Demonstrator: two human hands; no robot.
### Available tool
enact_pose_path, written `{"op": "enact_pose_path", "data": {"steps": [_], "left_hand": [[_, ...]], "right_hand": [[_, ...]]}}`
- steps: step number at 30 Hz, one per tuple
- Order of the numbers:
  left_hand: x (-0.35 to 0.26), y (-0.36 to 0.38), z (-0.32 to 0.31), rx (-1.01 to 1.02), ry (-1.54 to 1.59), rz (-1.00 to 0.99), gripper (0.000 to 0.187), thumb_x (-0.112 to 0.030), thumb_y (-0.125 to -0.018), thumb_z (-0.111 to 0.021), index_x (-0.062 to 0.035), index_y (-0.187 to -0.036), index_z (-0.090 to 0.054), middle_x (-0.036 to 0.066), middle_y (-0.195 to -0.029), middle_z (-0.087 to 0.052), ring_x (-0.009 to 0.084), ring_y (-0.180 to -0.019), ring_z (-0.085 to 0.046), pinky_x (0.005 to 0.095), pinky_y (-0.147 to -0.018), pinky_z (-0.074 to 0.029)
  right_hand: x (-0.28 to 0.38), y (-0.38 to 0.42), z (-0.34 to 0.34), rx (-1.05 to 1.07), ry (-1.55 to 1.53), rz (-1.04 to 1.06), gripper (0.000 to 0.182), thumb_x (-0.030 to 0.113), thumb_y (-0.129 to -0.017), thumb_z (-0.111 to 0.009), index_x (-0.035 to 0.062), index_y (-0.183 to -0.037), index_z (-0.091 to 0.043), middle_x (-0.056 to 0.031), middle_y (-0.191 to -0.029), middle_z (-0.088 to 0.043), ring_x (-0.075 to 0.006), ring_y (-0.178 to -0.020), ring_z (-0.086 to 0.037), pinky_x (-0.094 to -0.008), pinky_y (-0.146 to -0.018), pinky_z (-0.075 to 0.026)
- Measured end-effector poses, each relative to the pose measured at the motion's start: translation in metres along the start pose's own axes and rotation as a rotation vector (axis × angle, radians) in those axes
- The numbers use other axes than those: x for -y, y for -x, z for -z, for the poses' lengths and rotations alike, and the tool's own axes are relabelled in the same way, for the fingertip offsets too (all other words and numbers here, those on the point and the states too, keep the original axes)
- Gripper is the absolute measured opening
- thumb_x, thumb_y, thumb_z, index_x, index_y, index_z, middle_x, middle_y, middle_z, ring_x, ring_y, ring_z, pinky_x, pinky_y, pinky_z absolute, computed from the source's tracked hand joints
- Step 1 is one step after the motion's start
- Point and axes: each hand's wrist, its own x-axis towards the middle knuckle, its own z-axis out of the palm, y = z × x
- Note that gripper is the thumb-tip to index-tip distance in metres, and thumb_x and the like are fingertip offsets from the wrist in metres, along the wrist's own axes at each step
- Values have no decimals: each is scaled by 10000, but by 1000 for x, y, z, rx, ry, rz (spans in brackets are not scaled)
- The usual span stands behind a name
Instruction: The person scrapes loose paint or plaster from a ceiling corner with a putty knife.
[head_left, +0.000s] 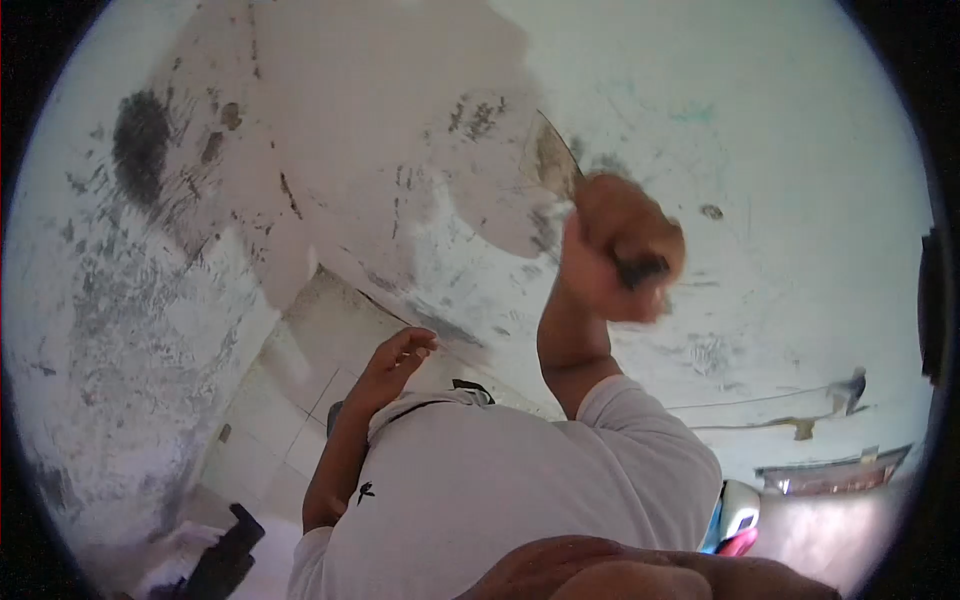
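Note:
My right hand [622, 245] is raised against the wall [800, 200], its fingers wrapped round the dark handle of a putty knife [556, 160]. The wide, stained blade points up and left, its edge right at the wall surface. Damp-looking bare patches and dark smudges cover the plaster around the blade. Lower down on the left, my left hand [397, 362] hovers in front of my waist with loosely bent fingers and nothing in it.
A second wall [130, 330], heavily marked with grey and black, meets the first at a corner on the left. Light floor tiles [290, 420] lie below. A dark object [225, 555] stands at lower left. Cables and a bracket [846, 392] run along the right wall.

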Motion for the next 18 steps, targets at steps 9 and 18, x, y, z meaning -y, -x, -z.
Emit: {"op": "enact_pose_path", "data": {"steps": [9,18], "left_hand": [[22,-3,-16,-52,12,26,266,-192,-980,-542,-34,-1194,-553,89,-1079,-609,184,-1047,-558,352,-945,-438],[23,-13,-34,12,18,44,270,-189,-983,-537,-28,-1198,-542,86,-1078,-602,192,-1070,-547,362,-973,-420]], "right_hand": [[-2,1,5,36,28,70,386,372,-882,-528,69,-696,-380,-50,-498,-366,-148,-435,-288,-313,-443,-205],[9,0,2,141,143,71,475,460,-892,-562,37,-724,-426,-67,-534,-392,-182,-467,-349,-348,-469,-283]]}}
